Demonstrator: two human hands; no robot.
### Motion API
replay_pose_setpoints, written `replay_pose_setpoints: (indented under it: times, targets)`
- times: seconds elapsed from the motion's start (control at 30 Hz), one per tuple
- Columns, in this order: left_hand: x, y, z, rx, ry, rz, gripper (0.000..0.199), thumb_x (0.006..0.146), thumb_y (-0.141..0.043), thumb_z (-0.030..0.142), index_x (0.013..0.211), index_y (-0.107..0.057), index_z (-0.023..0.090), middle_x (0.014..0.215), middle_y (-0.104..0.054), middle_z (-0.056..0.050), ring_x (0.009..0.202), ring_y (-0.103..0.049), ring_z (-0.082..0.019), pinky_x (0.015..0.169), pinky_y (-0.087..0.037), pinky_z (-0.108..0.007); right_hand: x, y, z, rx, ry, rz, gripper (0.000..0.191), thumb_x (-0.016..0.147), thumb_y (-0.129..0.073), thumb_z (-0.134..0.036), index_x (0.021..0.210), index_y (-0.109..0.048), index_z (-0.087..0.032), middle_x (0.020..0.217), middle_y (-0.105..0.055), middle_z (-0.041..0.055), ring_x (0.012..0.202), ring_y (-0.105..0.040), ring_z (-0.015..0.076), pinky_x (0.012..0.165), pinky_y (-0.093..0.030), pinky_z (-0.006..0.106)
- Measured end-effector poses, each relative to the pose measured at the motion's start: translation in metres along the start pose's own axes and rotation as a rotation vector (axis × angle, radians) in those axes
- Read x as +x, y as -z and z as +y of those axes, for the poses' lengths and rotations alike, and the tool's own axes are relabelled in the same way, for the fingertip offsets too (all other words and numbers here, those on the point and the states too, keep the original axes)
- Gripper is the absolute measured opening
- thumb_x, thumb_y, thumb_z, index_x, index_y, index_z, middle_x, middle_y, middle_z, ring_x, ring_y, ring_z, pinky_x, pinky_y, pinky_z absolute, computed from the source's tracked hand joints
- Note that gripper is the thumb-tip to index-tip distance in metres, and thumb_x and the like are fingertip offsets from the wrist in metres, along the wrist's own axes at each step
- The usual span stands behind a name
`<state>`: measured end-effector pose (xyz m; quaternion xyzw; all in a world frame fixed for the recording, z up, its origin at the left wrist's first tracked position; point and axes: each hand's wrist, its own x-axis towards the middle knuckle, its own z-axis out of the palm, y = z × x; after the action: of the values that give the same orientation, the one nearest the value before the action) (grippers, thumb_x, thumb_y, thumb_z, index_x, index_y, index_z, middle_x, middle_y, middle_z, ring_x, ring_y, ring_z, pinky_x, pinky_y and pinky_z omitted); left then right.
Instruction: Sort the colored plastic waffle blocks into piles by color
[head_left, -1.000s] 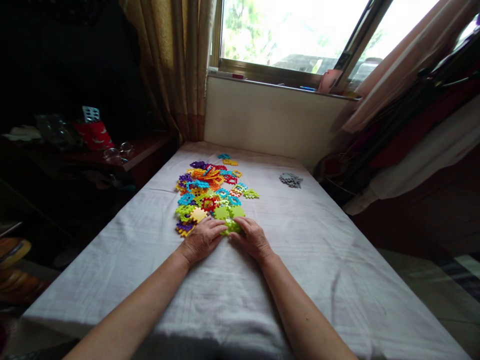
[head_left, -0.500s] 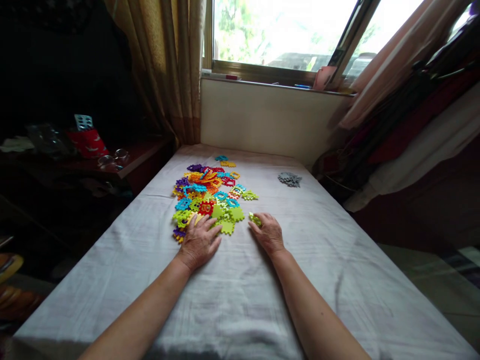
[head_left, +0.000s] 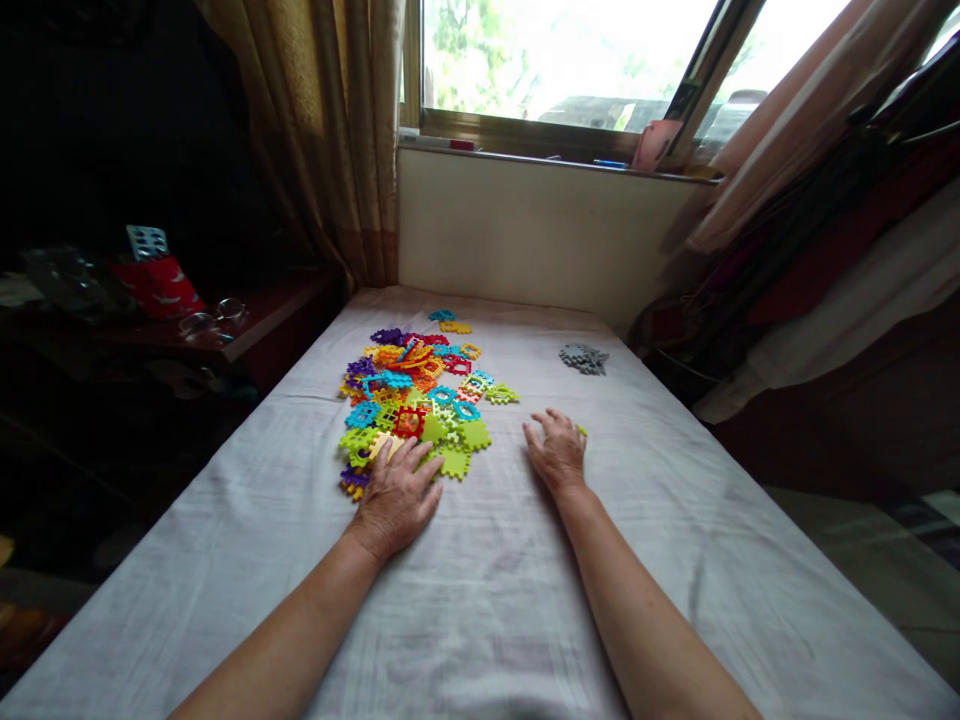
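Colourful flat plastic interlocking building pieces (head_left: 454,461) with toothed edges lie in a loose heap left of the middle of the cloth. My left hand (head_left: 397,492) rests palm down at the near edge of this heap, fingers spread, fingertips touching a cream piece (head_left: 383,444). To the right of the heap, my right hand (head_left: 559,452) is palm down on the cloth with its fingers apart. A small bit of a green piece (head_left: 582,431) peeks out at that hand's right side; most of it is hidden. Beyond lies a small grey cluster of similar pieces (head_left: 584,358).
A pale cloth (head_left: 480,600) covers the surface beneath the pieces. At left, a dark side table holds glasses (head_left: 214,322) and a red container (head_left: 159,287). A curtain (head_left: 330,130) and window are at the back; clothes (head_left: 810,330) hang at right.
My right hand has moved right, away from the heap, and the green piece by it has shifted right too. My left hand stays at the heap. The camera view has shifted slightly.
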<state>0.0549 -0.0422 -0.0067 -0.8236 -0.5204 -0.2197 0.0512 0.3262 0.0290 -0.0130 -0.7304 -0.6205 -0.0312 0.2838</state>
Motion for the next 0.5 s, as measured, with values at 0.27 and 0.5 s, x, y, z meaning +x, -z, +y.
replay_pose_setpoints:
  times: [0.27, 0.5]
  targets:
    - [-0.001, -0.004, -0.002, 0.006, -0.003, -0.007, 0.04, 0.091, -0.052, 0.032, 0.128, -0.064, 0.029, 0.139, -0.061, -0.007, 0.132, -0.053, -0.029, 0.12, -0.023, -0.057, -0.032, -0.011, -0.076, 0.177, 0.268, -0.174, 0.034, 0.085, -0.068, -0.038, 0.116, -0.069, -0.024, 0.121, -0.068, 0.0089, 0.109, -0.059, 0.0246, 0.093, -0.043, 0.037]
    - [0.0, 0.002, -0.003, 0.016, 0.038, 0.046, 0.043, 0.093, -0.048, 0.033, 0.134, -0.059, 0.026, 0.144, -0.057, -0.009, 0.136, -0.048, -0.028, 0.12, -0.023, -0.056, -0.033, -0.017, -0.073, 0.187, 0.202, -0.156, 0.034, 0.082, -0.068, -0.031, 0.115, -0.068, -0.023, 0.128, -0.064, 0.0094, 0.114, -0.057, 0.0254, 0.094, -0.042, 0.038]
